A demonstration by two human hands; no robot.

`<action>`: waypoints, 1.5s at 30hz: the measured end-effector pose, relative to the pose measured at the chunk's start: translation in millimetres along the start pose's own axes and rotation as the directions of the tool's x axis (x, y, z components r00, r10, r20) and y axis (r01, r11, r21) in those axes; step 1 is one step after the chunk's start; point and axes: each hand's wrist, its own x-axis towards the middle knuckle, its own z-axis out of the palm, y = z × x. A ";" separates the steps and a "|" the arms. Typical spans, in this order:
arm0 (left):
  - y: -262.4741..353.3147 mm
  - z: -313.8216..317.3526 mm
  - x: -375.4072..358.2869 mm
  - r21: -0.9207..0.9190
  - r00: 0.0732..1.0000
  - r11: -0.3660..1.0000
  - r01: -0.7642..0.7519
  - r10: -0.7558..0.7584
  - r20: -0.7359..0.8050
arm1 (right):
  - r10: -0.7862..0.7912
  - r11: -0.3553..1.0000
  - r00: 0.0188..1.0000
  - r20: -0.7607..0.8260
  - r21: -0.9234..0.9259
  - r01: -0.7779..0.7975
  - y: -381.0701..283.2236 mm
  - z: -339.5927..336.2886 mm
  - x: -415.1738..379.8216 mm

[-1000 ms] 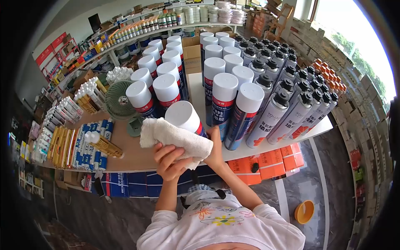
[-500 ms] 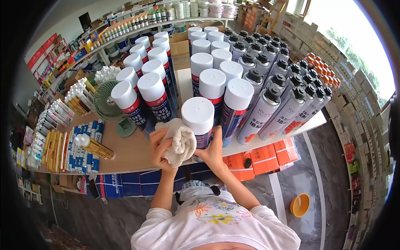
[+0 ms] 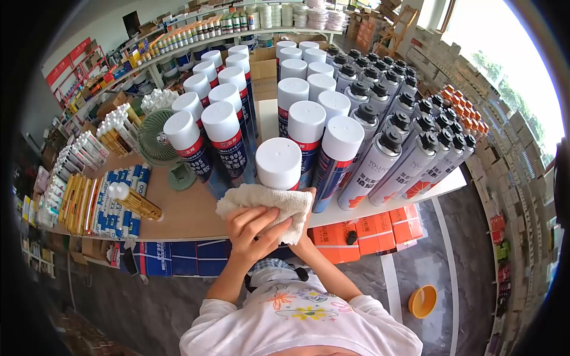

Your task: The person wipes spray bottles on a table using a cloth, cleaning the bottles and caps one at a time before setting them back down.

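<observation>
A white-capped spray can (image 3: 278, 164) stands upright between my hands, its label mostly covered by a beige cloth (image 3: 270, 203). My left hand (image 3: 254, 230) is closed on the cloth and presses it across the can's front. Behind the cloth's right edge, my right hand (image 3: 308, 215) grips the same can's side; most of its fingers are hidden. Close by on the left are more white-capped cans (image 3: 224, 133) with red and dark blue labels. To the right is another such can (image 3: 338, 160), next to rows of grey cans with black tops (image 3: 373, 169).
A green fan (image 3: 159, 137) and a gold tube with a white cap (image 3: 135, 200) are on the table's left part. Orange boxes (image 3: 336, 243) and blue boxes (image 3: 196, 258) sit below the table edge. An orange bowl (image 3: 423, 301) lies on the floor at right.
My left hand has moved the cloth right, from the can's left side to across its front, spreading it out. My right hand stays at the can, now more covered by the cloth.
</observation>
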 end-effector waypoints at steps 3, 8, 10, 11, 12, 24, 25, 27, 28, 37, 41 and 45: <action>5.0 -9.9 21.3 0.063 1.000 0.998 -0.024 0.024 0.008 | 0.106 0.993 0.994 0.035 0.058 -0.108 -40.3 13.9 -10.7; 5.4 -17.4 61.2 0.072 0.992 0.992 -0.106 0.110 -0.055 | 0.166 0.944 0.980 0.107 0.269 -0.189 -10.6 4.9 -5.2; 4.5 -11.2 50.5 0.063 0.994 0.994 -0.094 0.096 -0.042 | 0.283 0.793 0.947 0.149 0.519 -0.319 -38.8 12.2 -5.1; 3.0 -7.0 38.5 0.027 0.999 0.998 -0.051 0.051 -0.016 | 0.180 0.927 0.977 0.114 0.313 -0.208 -46.4 13.8 -7.2; 0.5 -2.4 26.2 -0.009 1.000 1.000 -0.007 0.007 0.015 | 0.126 0.968 0.986 0.107 0.205 -0.146 -45.3 12.4 -7.1; -47.6 15.7 -22.3 -0.381 0.841 0.793 0.476 -0.537 -0.066 | -0.312 0.802 0.948 -0.054 -0.551 0.233 -42.4 16.5 8.6; -49.7 15.0 -23.4 -0.360 0.850 0.807 0.469 -0.523 -0.066 | -0.299 0.812 0.953 -0.056 -0.540 0.223 -41.7 16.9 8.3; -49.9 14.2 -26.9 -0.367 0.831 0.786 0.497 -0.553 -0.059 | -0.299 0.800 0.953 -0.054 -0.559 0.219 -42.8 18.3 8.3; -49.8 13.9 -28.5 -0.378 0.814 0.766 0.520 -0.578 -0.051 | -0.304 0.787 0.951 -0.055 -0.578 0.217 -43.5 18.8 8.1; -52.0 10.8 -25.8 -0.331 0.835 0.808 0.487 -0.542 -0.093 | -0.417 0.812 0.906 -0.075 -0.479 0.334 -22.0 17.6 15.6; -49.5 8.8 -24.7 -0.346 0.834 0.807 0.479 -0.541 -0.110 | -0.501 0.739 0.864 -0.057 -0.547 0.393 -12.0 17.0 17.2; -48.5 -2.0 -10.8 -0.371 0.832 0.803 0.467 -0.541 -0.124 | -0.485 0.743 0.869 -0.094 -0.569 0.353 -12.2 21.9 15.9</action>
